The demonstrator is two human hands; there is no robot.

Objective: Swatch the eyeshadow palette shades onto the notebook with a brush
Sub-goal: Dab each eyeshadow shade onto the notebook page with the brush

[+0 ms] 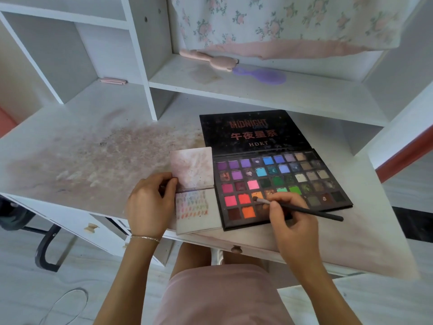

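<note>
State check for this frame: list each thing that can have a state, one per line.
eyeshadow palette: open, lid flat on desk
notebook: open, lower page partly swatched
brush: tip in an orange pan
left hand: holds notebook edge
right hand: grips brush
drawer: closed

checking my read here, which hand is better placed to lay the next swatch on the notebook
Right. The right hand already pinches the brush, tip on an orange pan; the left hand holds the notebook.

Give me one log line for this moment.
left hand: holds notebook | right hand: grips brush | tip: orange pan, eyeshadow palette
</note>
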